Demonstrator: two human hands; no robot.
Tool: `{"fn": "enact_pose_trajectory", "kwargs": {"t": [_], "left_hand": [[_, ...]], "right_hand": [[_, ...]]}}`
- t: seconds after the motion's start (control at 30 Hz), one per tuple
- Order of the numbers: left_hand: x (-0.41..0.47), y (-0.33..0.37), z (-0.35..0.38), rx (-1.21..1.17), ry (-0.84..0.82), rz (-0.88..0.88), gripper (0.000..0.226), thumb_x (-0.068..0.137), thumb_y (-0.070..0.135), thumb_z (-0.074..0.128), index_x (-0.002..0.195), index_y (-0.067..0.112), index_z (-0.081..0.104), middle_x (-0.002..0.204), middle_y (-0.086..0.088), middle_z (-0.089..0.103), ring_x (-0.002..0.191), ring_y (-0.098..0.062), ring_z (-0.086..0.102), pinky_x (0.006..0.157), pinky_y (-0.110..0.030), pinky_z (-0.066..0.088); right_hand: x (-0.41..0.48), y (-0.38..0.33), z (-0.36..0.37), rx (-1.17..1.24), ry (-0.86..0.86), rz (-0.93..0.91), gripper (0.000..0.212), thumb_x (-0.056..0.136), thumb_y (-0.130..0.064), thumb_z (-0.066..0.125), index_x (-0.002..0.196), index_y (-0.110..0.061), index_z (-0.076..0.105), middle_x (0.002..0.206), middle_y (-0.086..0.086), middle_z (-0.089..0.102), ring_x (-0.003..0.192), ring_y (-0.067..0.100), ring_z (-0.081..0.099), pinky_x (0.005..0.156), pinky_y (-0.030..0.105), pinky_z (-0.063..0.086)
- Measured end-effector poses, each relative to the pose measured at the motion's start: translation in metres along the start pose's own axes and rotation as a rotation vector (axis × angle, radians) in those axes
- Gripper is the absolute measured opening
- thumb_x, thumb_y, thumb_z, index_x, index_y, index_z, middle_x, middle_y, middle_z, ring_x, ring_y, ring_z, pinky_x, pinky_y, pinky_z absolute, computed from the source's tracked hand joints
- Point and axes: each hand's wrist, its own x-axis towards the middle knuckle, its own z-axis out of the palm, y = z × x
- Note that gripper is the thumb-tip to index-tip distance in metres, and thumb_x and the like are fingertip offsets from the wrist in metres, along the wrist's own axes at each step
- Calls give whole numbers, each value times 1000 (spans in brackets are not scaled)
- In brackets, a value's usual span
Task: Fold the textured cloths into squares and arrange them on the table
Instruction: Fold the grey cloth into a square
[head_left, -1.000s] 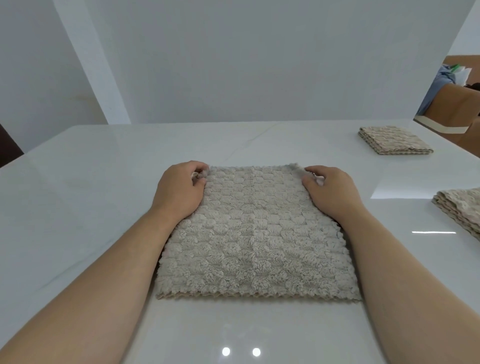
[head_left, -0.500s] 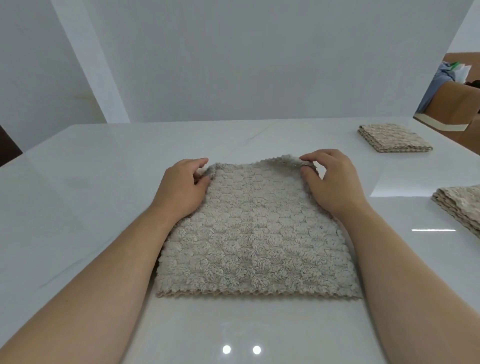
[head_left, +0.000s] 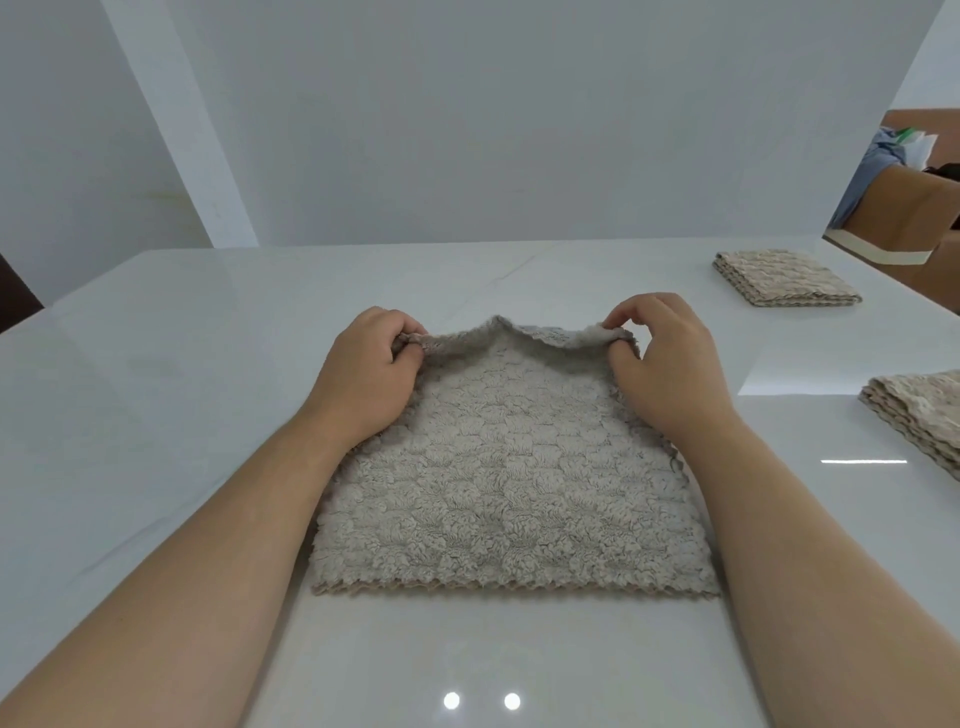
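Pinching cloth (head_left: 511, 483) far corners, left hand (head_left: 369, 374), right hand (head_left: 670, 374) (fingers (head_left: 623, 312) clamped), edge raised.

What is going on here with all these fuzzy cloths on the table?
A person is folding a textured beige cloth on a white table. The left hand and right hand each pinch a far corner, holding that edge raised while the near edge lies flat. A folded cloth sits far right, and a pile of cloths lies at the right edge.
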Motion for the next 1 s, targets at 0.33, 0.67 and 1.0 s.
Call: {"fn": "enact_pose_trajectory", "kwargs": {"t": [0.33,0.67,1.0], "left_hand": [[-14,14,-8,-76,-155,76,54,104,53,38,76,13,59,87,1,61,83,-10,57,75,-28,43],[-18,22,-12,106,-316,-16,43,93,49,66,127,23,70,138,6,63,128,-14,55,101,-27,41],[-20,27,-13,115,-257,121,39,86,43,74,63,25,49,72,6,55,65,-7,48,58,-30,31]], "right_hand": [[-7,-21,-11,91,-84,57,21,81,1,52,85,-20,53,96,-3,64,79,14,53,69,32,46],[-10,-34,-17,259,-98,143,17,97,-8,43,105,-21,49,74,-1,55,53,8,44,50,28,36],[-14,-41,-13,203,-338,164,30,99,-12,42,112,-26,65,82,-11,65,64,-9,55,55,7,39]]}}
